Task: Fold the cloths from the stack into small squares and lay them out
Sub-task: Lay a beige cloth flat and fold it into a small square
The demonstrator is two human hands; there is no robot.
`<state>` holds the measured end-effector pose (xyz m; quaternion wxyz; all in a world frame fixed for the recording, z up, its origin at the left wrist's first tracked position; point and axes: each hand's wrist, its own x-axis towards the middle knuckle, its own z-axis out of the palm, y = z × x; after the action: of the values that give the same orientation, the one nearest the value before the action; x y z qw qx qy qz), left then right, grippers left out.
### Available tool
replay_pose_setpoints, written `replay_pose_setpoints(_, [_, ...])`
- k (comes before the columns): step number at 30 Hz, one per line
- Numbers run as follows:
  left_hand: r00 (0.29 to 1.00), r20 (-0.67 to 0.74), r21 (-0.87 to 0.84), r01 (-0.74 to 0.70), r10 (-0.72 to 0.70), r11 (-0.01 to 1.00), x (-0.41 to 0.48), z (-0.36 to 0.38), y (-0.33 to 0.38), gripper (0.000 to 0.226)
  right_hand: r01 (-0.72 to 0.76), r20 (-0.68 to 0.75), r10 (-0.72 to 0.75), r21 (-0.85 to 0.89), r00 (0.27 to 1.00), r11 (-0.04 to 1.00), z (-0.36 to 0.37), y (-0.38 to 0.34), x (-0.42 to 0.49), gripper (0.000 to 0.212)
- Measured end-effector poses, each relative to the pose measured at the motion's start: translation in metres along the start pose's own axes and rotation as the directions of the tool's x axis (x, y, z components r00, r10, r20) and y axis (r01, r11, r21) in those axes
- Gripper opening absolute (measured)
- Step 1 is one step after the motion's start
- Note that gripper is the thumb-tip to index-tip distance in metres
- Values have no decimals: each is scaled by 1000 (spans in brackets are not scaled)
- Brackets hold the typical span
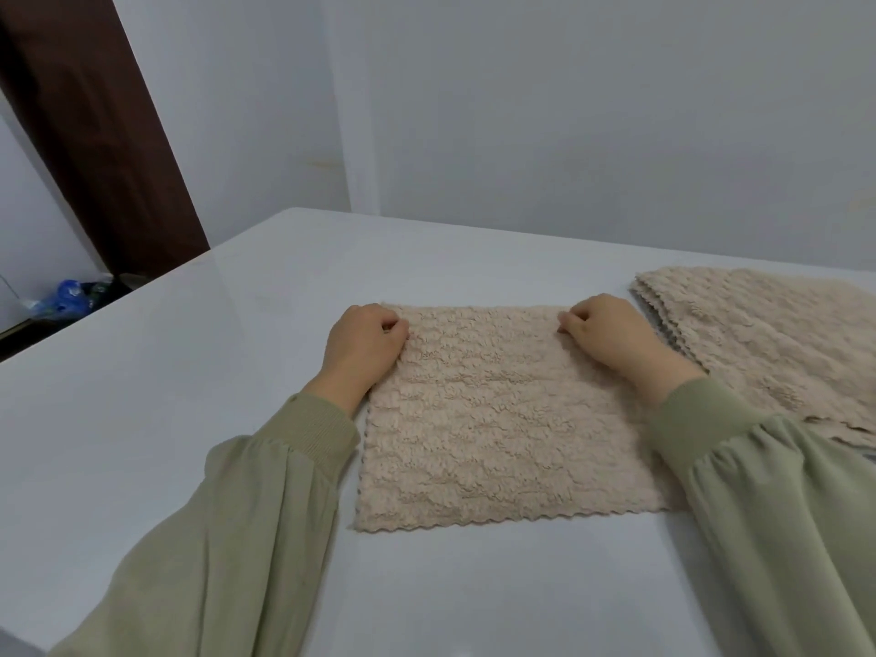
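Now my left hand [365, 341] and right hand [611, 334], set apart, each pinch a far corner of the beige fleecy square cloth [497, 419], flat just left of the matching stack [768, 343], its near edge facing me.

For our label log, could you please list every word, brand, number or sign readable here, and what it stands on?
None can be read: the cloth, the stack and the table show no print.
The blue plastic on the floor is too blurred to tell.
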<state>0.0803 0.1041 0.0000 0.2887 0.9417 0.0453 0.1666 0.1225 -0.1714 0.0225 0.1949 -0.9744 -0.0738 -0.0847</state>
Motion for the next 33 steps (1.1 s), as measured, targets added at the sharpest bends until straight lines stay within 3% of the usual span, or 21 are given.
replay_pose_setpoints(2, [1000,-27,-8,9,-9,1000,5,0,0,31,0,-170,6,35,985,999,11,7,-1,37])
replay_pose_setpoints(5, [997,-73,22,27,-25,999,12,3,-4,25,20,-247,-35,-66,968,998,21,13,0,26])
replay_pose_setpoints(7, [999,-21,168,35,-32,985,16,5,-6,35,-12,-221,-18,-130,975,991,24,17,5,30])
replay_pose_setpoints(9, [999,35,301,21,-33,954,18,8,-6,41,-80,-102,65,-150,993,985,25,18,7,41])
replay_pose_setpoints(11, [998,54,317,13,-31,948,19,9,-7,41,-101,-24,98,-169,995,981,26,17,6,45])
replay_pose_setpoints(16, [1000,10,135,8,-10,991,15,6,-3,6,2,-85,-4,-22,996,1000,23,17,6,45])
replay_pose_setpoints(19, [999,11,-160,53,-52,986,11,3,-1,17,67,-193,-48,90,980,994,20,11,-1,50])
replay_pose_setpoints(21, [998,-4,-250,52,-55,967,10,-1,-1,22,24,-216,20,200,976,979,16,6,-6,51])
replay_pose_setpoints(24, [998,-42,-316,22,-38,948,6,-3,0,13,-70,-202,134,297,970,952,6,2,-8,32])
replay_pose_setpoints(26, [994,-103,-315,-11,-23,949,2,-5,2,23,-109,-192,192,373,962,921,-1,2,-8,22])
replay_pose_setpoints(29, [976,-216,-253,-82,26,964,-5,-6,5,15,-147,-153,262,523,953,840,-13,2,-17,16])
replay_pose_setpoints(31, [964,-263,-213,-91,32,973,-9,-8,4,10,-130,-180,261,530,948,838,-16,5,-25,14])
replay_pose_setpoints(33, [966,-259,-280,-62,-13,958,-18,-11,6,9,-117,-216,267,530,939,840,-17,9,-33,14])
